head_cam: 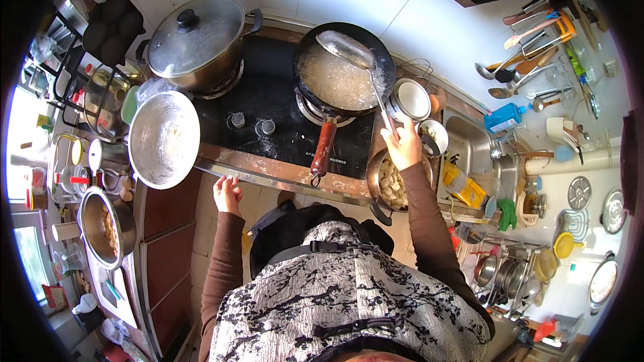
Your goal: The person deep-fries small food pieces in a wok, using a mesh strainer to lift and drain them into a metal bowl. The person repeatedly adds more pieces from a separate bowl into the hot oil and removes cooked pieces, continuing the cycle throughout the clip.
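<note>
My right hand (402, 145) grips the handle of a wire-mesh skimmer (346, 48). The skimmer's mesh bowl is over the far part of a black wok (370, 32), which stands on the right burner. Pale, bubbling oil (334, 78) fills much of the wok, and foam hides whatever is in it. The wok's red wooden handle (324, 148) points towards me. Below my right forearm, a metal pot (375, 171) holds pale, lumpy pieces of food (391, 181). My left hand (228, 193) hangs near the counter's front edge, fingers partly curled and holding nothing. A floury metal bowl (163, 141) is nearest to it.
A large lidded pot (197, 40) occupies the left burner of the black gas stove (241, 105). White bowls (413, 99) stand right of the wok, before a steel sink (465, 138). On the left counter is a steel basin (95, 226) with food. Utensils (523, 55) hang at right.
</note>
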A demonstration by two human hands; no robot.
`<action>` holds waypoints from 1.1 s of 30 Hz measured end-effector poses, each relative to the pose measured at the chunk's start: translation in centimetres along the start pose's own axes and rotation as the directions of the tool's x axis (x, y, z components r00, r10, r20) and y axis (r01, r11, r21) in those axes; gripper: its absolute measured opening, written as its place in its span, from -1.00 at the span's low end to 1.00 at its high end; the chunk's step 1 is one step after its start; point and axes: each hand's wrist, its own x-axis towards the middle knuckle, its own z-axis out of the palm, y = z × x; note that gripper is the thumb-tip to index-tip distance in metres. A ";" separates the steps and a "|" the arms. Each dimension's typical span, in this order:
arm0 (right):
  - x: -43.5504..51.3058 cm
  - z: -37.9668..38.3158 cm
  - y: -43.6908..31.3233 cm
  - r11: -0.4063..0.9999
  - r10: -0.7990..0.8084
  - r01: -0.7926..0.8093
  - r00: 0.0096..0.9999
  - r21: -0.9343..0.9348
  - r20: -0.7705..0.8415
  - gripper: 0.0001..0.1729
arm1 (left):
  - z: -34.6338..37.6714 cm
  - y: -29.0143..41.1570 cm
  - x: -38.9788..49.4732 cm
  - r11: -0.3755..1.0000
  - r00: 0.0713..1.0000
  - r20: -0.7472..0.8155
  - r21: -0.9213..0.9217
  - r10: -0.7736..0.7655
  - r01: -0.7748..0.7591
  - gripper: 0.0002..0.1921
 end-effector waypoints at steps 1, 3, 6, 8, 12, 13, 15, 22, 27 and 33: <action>0.2 0.4 0.1 1.000 -0.015 0.014 0.999 -0.026 -0.036 -0.50 | 0.1 -0.1 0.0 1.000 1.000 0.005 0.006 -0.008 0.008 -0.61; 0.8 1.3 0.9 0.993 -0.098 0.091 0.991 -0.079 -0.089 -0.49 | 0.2 -0.1 0.0 1.000 1.000 0.013 0.018 -0.024 0.024 -0.62; 1.0 2.1 0.8 0.996 -0.043 0.039 0.997 -0.077 -0.057 -0.45 | 0.2 -0.2 0.0 0.999 0.999 0.016 0.028 -0.032 0.031 -0.64; 0.9 2.7 1.4 0.998 -0.037 0.035 0.998 -0.054 -0.046 -0.45 | 0.2 -0.1 0.0 0.999 0.999 0.016 0.032 -0.033 0.032 -0.66; 0.4 3.3 2.2 0.997 -0.080 0.081 0.996 0.004 -0.032 -0.41 | 0.7 -0.2 -0.1 0.999 0.999 0.037 0.036 -0.034 0.033 -0.68; 0.2 3.2 2.2 0.996 -0.080 0.081 0.997 0.028 -0.019 -0.40 | 0.8 -0.3 0.0 0.999 0.998 0.045 0.037 -0.034 0.032 -0.69; -0.1 3.6 3.6 1.000 -0.011 0.011 0.999 0.011 0.050 -0.37 | 0.8 -0.6 0.3 0.998 0.998 0.045 0.046 -0.043 0.041 -0.74; -1.2 3.1 3.1 0.999 0.016 -0.014 0.997 -0.032 0.072 -0.39 | 1.3 -0.9 0.8 0.998 0.995 0.095 0.062 -0.036 0.030 -0.79; -1.6 2.3 3.8 0.997 0.005 -0.012 0.996 0.070 0.091 -0.37 | 2.2 -0.4 0.2 0.996 0.993 0.097 0.064 -0.065 0.059 -0.74; -3.0 -0.2 5.8 0.968 0.064 -0.082 0.994 0.236 0.084 -0.47 | 2.2 -0.5 0.2 0.995 0.993 0.092 0.073 -0.080 0.074 -0.74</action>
